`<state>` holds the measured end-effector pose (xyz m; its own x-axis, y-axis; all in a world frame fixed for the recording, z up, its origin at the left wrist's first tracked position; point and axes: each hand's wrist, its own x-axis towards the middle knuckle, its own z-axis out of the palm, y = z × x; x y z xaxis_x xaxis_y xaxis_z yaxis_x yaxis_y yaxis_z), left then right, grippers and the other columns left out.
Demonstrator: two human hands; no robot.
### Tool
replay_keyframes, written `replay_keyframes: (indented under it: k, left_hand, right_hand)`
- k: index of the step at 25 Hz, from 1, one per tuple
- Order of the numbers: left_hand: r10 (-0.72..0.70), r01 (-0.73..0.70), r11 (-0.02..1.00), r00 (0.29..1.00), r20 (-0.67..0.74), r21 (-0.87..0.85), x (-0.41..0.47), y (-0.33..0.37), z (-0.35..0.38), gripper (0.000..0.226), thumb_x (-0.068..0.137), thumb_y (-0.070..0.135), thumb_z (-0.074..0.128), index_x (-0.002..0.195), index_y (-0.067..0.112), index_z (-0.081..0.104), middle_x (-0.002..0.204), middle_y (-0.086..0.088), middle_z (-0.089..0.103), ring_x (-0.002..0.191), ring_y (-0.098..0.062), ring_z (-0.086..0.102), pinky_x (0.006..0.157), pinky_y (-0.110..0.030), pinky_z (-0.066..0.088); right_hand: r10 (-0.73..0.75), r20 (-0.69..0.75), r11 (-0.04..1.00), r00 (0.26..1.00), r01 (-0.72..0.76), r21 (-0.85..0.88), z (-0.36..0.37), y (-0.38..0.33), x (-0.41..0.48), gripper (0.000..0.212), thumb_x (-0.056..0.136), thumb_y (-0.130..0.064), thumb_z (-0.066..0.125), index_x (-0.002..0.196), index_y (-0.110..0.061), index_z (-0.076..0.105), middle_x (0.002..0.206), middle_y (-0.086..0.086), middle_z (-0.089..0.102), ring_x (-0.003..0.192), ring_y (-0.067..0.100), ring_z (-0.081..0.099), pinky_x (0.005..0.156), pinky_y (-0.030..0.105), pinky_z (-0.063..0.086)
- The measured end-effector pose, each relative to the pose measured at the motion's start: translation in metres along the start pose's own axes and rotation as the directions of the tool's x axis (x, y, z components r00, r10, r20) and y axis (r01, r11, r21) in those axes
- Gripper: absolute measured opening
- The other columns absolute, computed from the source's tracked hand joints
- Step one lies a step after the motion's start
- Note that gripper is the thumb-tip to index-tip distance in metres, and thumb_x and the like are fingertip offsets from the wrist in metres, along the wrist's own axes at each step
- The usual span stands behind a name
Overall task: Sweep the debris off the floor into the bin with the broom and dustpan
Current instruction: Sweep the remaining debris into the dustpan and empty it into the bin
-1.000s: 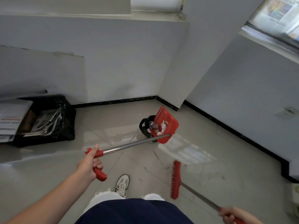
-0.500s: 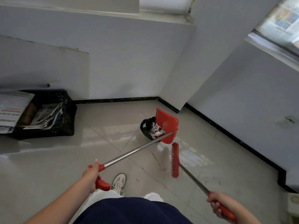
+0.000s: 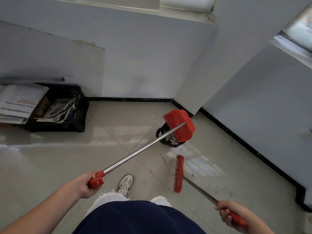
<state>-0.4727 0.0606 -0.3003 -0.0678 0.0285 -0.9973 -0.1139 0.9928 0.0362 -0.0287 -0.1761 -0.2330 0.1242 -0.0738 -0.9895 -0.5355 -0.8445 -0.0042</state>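
Note:
My left hand [image 3: 86,184] grips the red end of a long metal handle whose red dustpan [image 3: 181,126] is tipped upside down over a small black bin [image 3: 163,141]. White scraps show inside the bin under the pan. In my right hand [image 3: 230,213] is the red grip of the broom, and its red brush head [image 3: 178,173] hangs just above the tiles, short of the bin. A small white scrap [image 3: 153,117] lies on the floor behind the bin.
A black crate [image 3: 72,114] stuffed with newspapers stands by the left wall. A board leans on the wall behind it. The wall corner and black skirting run close behind and right of the bin. My shoe [image 3: 125,184] is on the tiles below.
The dustpan has tipped further over the bin, so its back now faces me. The broom head swung up towards the bin, then came back down and nearer to me.

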Motion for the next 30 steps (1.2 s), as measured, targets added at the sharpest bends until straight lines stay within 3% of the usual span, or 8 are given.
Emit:
replay_keyframes:
  k: [4,10,13,16,19,22,26,30]
  left_hand:
    - [0.065,-0.065,0.998,0.998,0.011,-0.022,-0.015,0.002,-0.014,0.029,0.100,0.025,0.056,0.077,0.014,0.042,0.035,-0.001,0.037,0.019,-0.008,0.037,0.029,-0.020,0.046]
    - [0.494,-0.502,0.846,0.865,0.088,0.180,-0.081,0.060,0.028,0.035,0.100,0.032,0.056,0.075,0.013,0.040,0.031,0.003,0.032,0.021,-0.009,0.031,0.028,-0.013,0.031]
    - [0.655,-0.695,0.661,0.718,0.236,0.282,-0.122,0.075,0.073,0.029,0.095,0.031,0.063,0.088,0.008,0.047,0.042,-0.002,0.036,0.028,-0.012,0.031,0.033,-0.017,0.030]
    - [0.754,-0.840,0.320,0.506,0.419,0.438,-0.161,0.066,0.113,0.033,0.092,0.035,0.068,0.088,0.010,0.046,0.042,0.004,0.049,0.034,-0.015,0.033,0.034,-0.021,0.030]
    - [0.734,-0.821,-0.116,0.308,0.606,0.559,-0.176,0.052,0.135,0.039,0.088,0.045,0.069,0.080,0.014,0.046,0.067,0.000,0.064,0.041,-0.015,0.043,0.033,-0.023,0.036]
    - [0.660,-0.738,-0.370,0.218,0.719,0.564,-0.157,0.043,0.144,0.040,0.085,0.054,0.067,0.076,0.022,0.044,0.070,0.003,0.063,0.055,-0.014,0.051,0.051,-0.030,0.042]
    - [0.597,-0.597,-0.565,0.180,0.782,0.569,-0.119,0.040,0.148,0.037,0.084,0.060,0.063,0.097,0.026,0.057,0.080,0.006,0.069,0.076,-0.022,0.065,0.062,-0.033,0.048]
    - [0.583,-0.502,-0.625,0.208,0.785,0.597,-0.089,0.057,0.139,0.035,0.088,0.054,0.063,0.104,0.023,0.058,0.076,0.006,0.062,0.087,-0.028,0.069,0.058,-0.031,0.032]
  right_hand:
    - [0.065,0.003,0.997,0.998,-0.065,-0.039,-0.013,0.008,0.005,0.021,0.072,0.007,0.057,0.061,-0.006,0.045,0.042,0.004,0.036,0.026,0.013,0.035,0.026,0.014,0.026]
    - [0.020,-0.018,0.998,1.000,-0.019,0.052,-0.041,0.034,0.008,0.028,0.087,0.005,0.048,0.063,-0.006,0.043,0.039,0.004,0.036,0.024,0.013,0.035,0.025,0.014,0.027]
    - [0.003,-0.060,0.998,0.998,0.001,0.062,-0.051,0.051,0.007,0.025,0.078,0.007,0.053,0.060,-0.007,0.043,0.041,0.006,0.037,0.025,0.017,0.036,0.025,0.017,0.029]
    - [-0.002,-0.108,0.993,0.994,0.016,0.121,-0.058,0.067,0.003,0.024,0.072,0.007,0.055,0.057,-0.008,0.043,0.039,0.007,0.038,0.023,0.017,0.036,0.024,0.018,0.028]
    - [0.013,-0.164,0.990,0.986,0.010,0.141,-0.063,0.077,-0.005,0.025,0.063,0.006,0.060,0.048,-0.006,0.045,0.037,0.009,0.040,0.023,0.016,0.037,0.024,0.018,0.027]
    - [0.006,-0.209,0.992,0.978,0.021,0.126,-0.063,0.079,-0.004,0.026,0.063,0.008,0.061,0.048,-0.005,0.045,0.038,0.010,0.041,0.023,0.016,0.038,0.024,0.019,0.028]
    - [-0.029,-0.222,0.992,0.975,0.056,0.114,-0.058,0.068,-0.002,0.032,0.080,0.009,0.053,0.053,-0.005,0.046,0.040,0.009,0.041,0.024,0.017,0.037,0.025,0.017,0.028]
    - [-0.025,-0.242,0.988,0.970,0.061,0.143,-0.045,0.051,-0.010,0.028,0.084,0.007,0.050,0.059,-0.006,0.044,0.039,0.007,0.037,0.025,0.016,0.035,0.027,0.016,0.028]
